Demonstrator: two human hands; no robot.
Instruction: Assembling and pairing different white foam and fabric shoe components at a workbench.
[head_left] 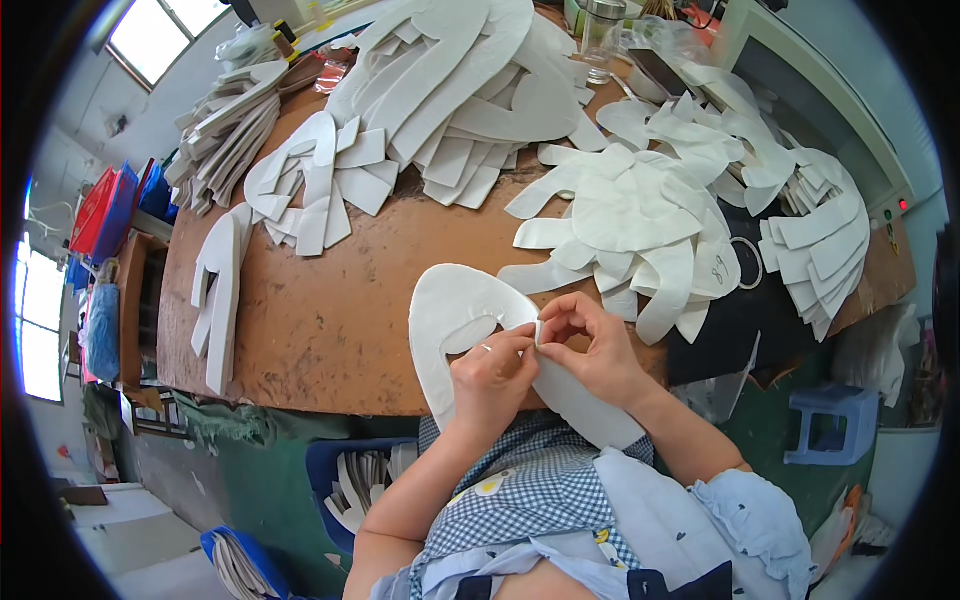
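A white U-shaped padded piece [437, 310] hangs over the near edge of the brown table, its curved end on the tabletop and its arms reaching toward my lap. My left hand [487, 375] pinches the piece's inner edge from the left, with a ring on one finger. Opposite it, my right hand [597, 350] grips the same edge between thumb and fingertips. The fingertips of both hands almost meet along a narrow raised edge. Whether they hold anything else there is too small to make out.
Stacks of thick white U-shaped pieces [460, 60] fill the table's far side. White fabric pieces [650, 215] lie in a heap at right, near more stacked pieces [825, 225]. A glass jar [600, 40] stands at the back. Below are a blue bin [325, 470] and a blue stool [832, 425].
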